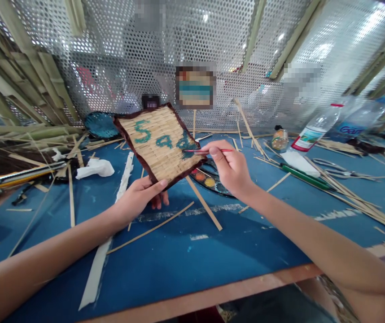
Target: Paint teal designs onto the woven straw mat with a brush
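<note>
My left hand (145,197) grips the lower edge of a woven mat panel (160,163) with a dark brown border, thumb on its front. The panel is held up and tilted above the table. Teal painted letters run across it, the first ones reading "Sad". In my right hand (229,168) is a thin red paintbrush (217,151), pinched between thumb and fingers. Its tip meets the teal paint near the panel's right edge. Partly hidden behind the panel and my right hand lies a paint palette (209,182) with orange and yellow wells.
Loose split strips (206,204) are scattered over the blue table (179,264). At the right stand a red-capped bottle (317,128) and a larger plastic bottle (360,123), with scissors (340,168) and a green pen (307,177) nearby. Crumpled tissue (94,168) lies left. Behind rises a perforated metal screen (118,67).
</note>
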Motion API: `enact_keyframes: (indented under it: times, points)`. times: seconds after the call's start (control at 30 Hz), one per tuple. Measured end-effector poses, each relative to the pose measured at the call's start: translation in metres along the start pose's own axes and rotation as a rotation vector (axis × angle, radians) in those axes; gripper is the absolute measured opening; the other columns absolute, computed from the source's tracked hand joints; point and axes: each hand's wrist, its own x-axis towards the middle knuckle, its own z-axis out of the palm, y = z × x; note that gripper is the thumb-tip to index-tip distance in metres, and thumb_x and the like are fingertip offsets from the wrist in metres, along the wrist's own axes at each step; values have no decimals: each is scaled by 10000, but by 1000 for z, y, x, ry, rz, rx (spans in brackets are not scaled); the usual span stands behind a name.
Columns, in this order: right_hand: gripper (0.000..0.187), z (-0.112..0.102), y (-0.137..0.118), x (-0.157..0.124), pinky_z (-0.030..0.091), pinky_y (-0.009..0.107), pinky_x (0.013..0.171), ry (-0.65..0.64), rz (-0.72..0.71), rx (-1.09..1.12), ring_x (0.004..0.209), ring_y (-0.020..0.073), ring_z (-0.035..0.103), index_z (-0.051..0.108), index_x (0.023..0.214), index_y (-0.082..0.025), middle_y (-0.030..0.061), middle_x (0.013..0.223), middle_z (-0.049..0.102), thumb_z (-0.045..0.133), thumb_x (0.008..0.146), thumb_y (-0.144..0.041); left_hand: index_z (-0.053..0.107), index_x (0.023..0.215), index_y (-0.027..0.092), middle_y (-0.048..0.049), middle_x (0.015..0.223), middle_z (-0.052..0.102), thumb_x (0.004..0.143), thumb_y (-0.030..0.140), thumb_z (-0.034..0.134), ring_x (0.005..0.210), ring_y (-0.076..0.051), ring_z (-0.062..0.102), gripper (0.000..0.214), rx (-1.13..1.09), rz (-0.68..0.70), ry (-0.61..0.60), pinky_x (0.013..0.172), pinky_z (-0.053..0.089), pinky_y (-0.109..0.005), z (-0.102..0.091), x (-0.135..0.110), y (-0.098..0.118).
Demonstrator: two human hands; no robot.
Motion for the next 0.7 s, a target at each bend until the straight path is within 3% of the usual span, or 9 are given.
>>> enact_keyframes:
  times: [0.13, 0.2, 0.3, 0.37, 0.43, 0.53, 0.6, 0.7]
  points:
    - [291, -2, 6, 4, 509, 327, 860, 20, 49, 50, 898, 150, 660, 636, 930, -210, 34, 949, 692, 415, 1001, -385, 603, 684, 136, -27, 650, 676, 907, 461, 536, 501, -90, 545, 400, 15, -9, 18, 491, 420, -199, 0, -1, 4]
    - [303, -8, 7, 12, 521, 321, 863, -100, 93, 147, 904, 149, 663, 629, 949, -205, 38, 959, 685, 438, 984, -438, 607, 669, 137, -27, 634, 674, 899, 454, 547, 491, -91, 544, 396, 12, -26, 22, 487, 415, -200, 1, -1, 5]
    - [304, -31, 7, 27, 528, 323, 861, -266, 118, 283, 892, 153, 668, 631, 961, -202, 37, 931, 677, 494, 951, -473, 625, 639, 136, -34, 606, 665, 893, 456, 549, 480, -97, 544, 416, -6, -49, 9, 481, 412, -204, 2, 0, 5]
    - [298, -57, 14, 33, 543, 325, 792, -220, 136, 353, 798, 152, 669, 637, 917, -198, 29, 853, 660, 514, 940, -469, 644, 626, 133, -46, 605, 668, 892, 455, 550, 485, -101, 547, 428, -23, -62, 10, 486, 417, -205, 1, 1, 4]
    - [293, -87, 33, 31, 542, 312, 670, -131, 185, 388, 671, 142, 646, 636, 836, -192, 18, 777, 626, 552, 915, -462, 642, 626, 141, -48, 604, 671, 879, 441, 573, 487, -108, 545, 398, -76, -83, 32, 488, 426, -210, 1, 1, 3]
    - [356, -121, 74, 12, 479, 272, 536, -55, 352, 247, 535, 116, 583, 621, 699, -178, 7, 652, 579, 629, 838, -506, 618, 649, 164, -34, 579, 661, 844, 429, 627, 487, -123, 533, 330, -199, -106, 61, 481, 443, -219, -1, 0, 4]
    - [416, -130, 97, -4, 455, 277, 507, -115, 450, 180, 495, 126, 565, 616, 656, -166, 15, 582, 572, 663, 790, -558, 613, 657, 168, -30, 563, 652, 828, 441, 650, 488, -128, 531, 324, -233, -113, 46, 475, 448, -219, -2, -2, 6]
    - [464, -126, 113, -18, 488, 302, 597, -231, 527, 118, 583, 160, 613, 632, 718, -168, 44, 644, 634, 620, 795, -626, 611, 669, 174, -27, 570, 651, 817, 451, 670, 497, -129, 539, 319, -242, -122, 29, 482, 460, -216, -2, -5, 8]
